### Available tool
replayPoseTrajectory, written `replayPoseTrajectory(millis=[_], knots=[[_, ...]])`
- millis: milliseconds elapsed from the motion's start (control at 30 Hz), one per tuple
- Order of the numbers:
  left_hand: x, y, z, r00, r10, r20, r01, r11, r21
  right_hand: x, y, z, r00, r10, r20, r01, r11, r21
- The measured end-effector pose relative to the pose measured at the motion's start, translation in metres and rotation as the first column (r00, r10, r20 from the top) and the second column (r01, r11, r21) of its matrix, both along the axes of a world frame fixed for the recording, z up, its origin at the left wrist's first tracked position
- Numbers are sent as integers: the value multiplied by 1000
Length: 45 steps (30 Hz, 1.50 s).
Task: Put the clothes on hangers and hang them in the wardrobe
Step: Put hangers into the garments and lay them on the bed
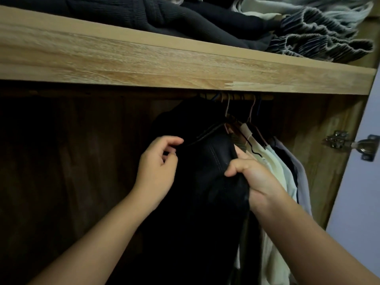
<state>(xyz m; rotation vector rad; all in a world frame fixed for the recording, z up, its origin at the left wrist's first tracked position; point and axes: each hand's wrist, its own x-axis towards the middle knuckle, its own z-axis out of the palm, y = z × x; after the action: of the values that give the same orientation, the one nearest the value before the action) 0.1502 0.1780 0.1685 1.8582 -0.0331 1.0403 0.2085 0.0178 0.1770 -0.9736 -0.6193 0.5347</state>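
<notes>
A black garment (211,182) hangs on a thin dark hanger (207,131) from the wooden rail (236,97) inside the wardrobe. My right hand (253,175) grips a fold of this black cloth at its right side, thumb on the front. My left hand (158,165) is at the garment's left shoulder, fingers curled and pinching the hanger's thin arm or the cloth edge; which one is too dark to tell. More clothes hang to the right: a cream shirt (275,167) and a grey one (296,161).
A thick wooden shelf (164,58) runs overhead, piled with folded dark clothes (185,15) and a striped pleated cloth (320,38). The wardrobe's right wall carries a metal door hinge (351,144). The left part of the hanging space is dark.
</notes>
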Motion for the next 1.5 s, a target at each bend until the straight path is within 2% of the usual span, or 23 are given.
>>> replayPoseTrajectory(millis=[100,200,300,400,633,700,800,900,1000,1067,1167,1233,1333,1500], knots=[[7,1,4,994,108,-26,-107,993,40,-15,-37,-7,999,11,30,-8,995,-95],[15,-5,2,960,251,-125,-224,955,196,-33,-80,-14,999,21,31,-15,983,-181],[14,-25,-6,924,304,-231,-211,911,354,-55,-129,-21,998,60,19,-54,969,-240],[6,-56,-15,961,187,-202,-81,893,443,-82,-182,-26,994,111,13,-103,951,-291],[-37,-150,-41,965,7,-261,121,874,470,-138,-307,-45,996,84,12,-71,898,-435],[-49,-181,-51,960,-71,-271,190,876,444,-152,-342,-45,996,52,67,-9,849,-528],[-61,-224,-61,947,-174,-271,276,872,404,-175,-390,-40,971,-28,236,188,695,-694],[-67,-266,-65,933,-276,-232,352,835,422,-204,-425,-41,900,-103,423,420,462,-781],[-74,-307,-66,892,-406,-198,452,787,420,-234,-449,-51,805,-221,550,591,221,-776],[-78,-332,-68,864,-474,-167,496,751,436,-259,-460,-58,749,-335,571,635,120,-763],[-86,-366,-69,813,-561,-156,566,696,442,-299,-468,-70,583,-520,624,723,-18,-691],[-94,-386,-74,764,-626,-159,621,647,443,-327,-471,-83,473,-549,689,744,-171,-646],[-111,-414,-83,700,-691,-181,679,565,468,-367,-471,-104,370,-516,772,688,-407,-601],[-150,-460,-95,572,-778,-261,784,425,452,-439,-474,-130,227,-529,817,557,-618,-555]])
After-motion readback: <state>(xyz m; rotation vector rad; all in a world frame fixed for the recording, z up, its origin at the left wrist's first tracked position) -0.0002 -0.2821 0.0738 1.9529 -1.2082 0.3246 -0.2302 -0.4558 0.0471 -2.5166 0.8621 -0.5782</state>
